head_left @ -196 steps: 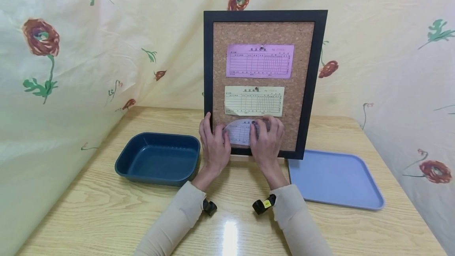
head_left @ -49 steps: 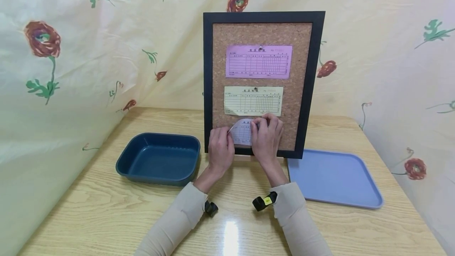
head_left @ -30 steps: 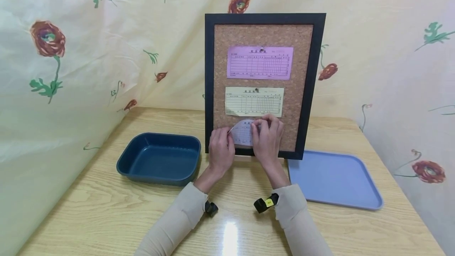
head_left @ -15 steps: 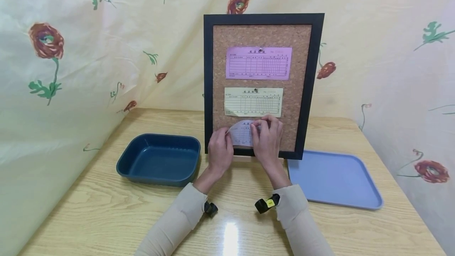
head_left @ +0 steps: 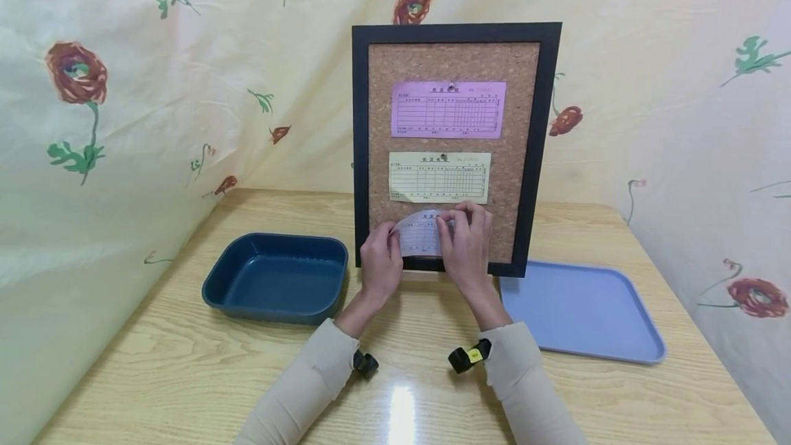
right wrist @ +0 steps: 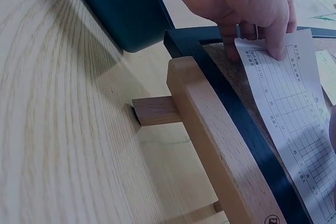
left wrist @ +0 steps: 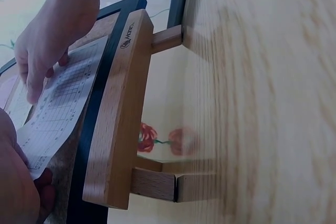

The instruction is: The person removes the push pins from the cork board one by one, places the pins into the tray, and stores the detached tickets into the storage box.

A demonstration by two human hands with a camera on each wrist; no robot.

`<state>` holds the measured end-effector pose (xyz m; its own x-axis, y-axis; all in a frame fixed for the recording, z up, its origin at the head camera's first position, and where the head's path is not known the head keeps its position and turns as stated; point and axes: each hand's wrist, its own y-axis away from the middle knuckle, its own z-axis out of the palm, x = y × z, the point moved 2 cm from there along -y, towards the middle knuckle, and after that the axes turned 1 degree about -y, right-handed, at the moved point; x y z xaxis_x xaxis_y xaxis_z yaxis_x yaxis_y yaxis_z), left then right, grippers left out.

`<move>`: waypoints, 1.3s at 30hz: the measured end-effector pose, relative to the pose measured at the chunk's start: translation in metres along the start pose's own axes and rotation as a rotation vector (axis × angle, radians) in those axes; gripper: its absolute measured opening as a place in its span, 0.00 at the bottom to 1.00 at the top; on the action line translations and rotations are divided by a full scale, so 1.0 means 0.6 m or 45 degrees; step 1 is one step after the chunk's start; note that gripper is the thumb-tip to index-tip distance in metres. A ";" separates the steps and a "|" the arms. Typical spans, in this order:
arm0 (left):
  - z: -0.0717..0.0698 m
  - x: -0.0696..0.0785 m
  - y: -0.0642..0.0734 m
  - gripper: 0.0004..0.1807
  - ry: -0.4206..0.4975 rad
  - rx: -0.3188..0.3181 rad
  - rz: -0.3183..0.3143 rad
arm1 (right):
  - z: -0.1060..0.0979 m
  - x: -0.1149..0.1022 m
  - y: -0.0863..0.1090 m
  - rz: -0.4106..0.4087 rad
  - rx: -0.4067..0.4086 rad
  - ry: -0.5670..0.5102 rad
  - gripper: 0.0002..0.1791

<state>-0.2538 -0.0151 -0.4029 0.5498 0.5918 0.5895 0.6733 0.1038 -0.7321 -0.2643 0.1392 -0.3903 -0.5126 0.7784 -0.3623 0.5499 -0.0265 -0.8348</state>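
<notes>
I pinch the left edge of the white slip (head_left: 421, 236) with the left hand (head_left: 381, 258), apparently to steady it low on the corkboard (head_left: 514, 122), but cannot tell whether the right hand (head_left: 467, 246) grips.

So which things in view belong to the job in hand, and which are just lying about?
Job in hand:
white slip
left hand, pinching it
right hand, touching it
board behind it
stand

Seemingly idle:
pink slip and yellow slip, pinned above
tub
tray
</notes>
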 end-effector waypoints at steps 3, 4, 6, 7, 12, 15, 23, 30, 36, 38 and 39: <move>-0.001 0.000 0.000 0.05 0.027 -0.004 -0.012 | -0.003 0.000 0.000 -0.003 -0.013 -0.002 0.10; -0.002 0.001 0.000 0.05 0.034 -0.005 -0.013 | -0.004 0.000 0.000 -0.004 -0.016 -0.005 0.09; -0.003 0.002 0.000 0.05 0.046 -0.002 -0.013 | -0.005 0.000 0.000 -0.004 -0.021 -0.006 0.09; -0.003 0.002 0.000 0.05 0.051 0.001 -0.012 | -0.006 0.000 0.000 -0.004 -0.026 -0.005 0.09; -0.005 0.004 -0.001 0.04 0.069 0.017 -0.006 | -0.008 0.001 0.000 -0.008 -0.036 -0.007 0.10; -0.007 0.005 -0.001 0.05 0.090 0.015 -0.010 | -0.009 0.000 -0.001 -0.012 -0.040 -0.013 0.10; -0.012 0.008 -0.001 0.06 0.128 0.006 -0.021 | -0.013 -0.001 0.001 -0.013 -0.056 0.007 0.09; -0.017 0.008 -0.001 0.07 0.146 -0.015 -0.051 | -0.018 -0.001 0.004 -0.013 -0.071 0.017 0.10; -0.022 0.007 0.000 0.07 0.160 -0.032 -0.075 | -0.023 0.001 0.004 -0.021 -0.070 0.019 0.10; -0.023 0.006 0.001 0.07 0.158 -0.033 -0.075 | -0.025 0.002 0.004 -0.027 -0.067 0.023 0.10; -0.024 0.006 0.002 0.07 0.157 -0.031 -0.075 | -0.026 0.002 0.004 -0.028 -0.067 0.026 0.10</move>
<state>-0.2439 -0.0242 -0.3965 0.5648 0.4824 0.6695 0.7169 0.1151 -0.6876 -0.2533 0.1496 -0.3864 -0.5120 0.7909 -0.3352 0.5728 0.0236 -0.8194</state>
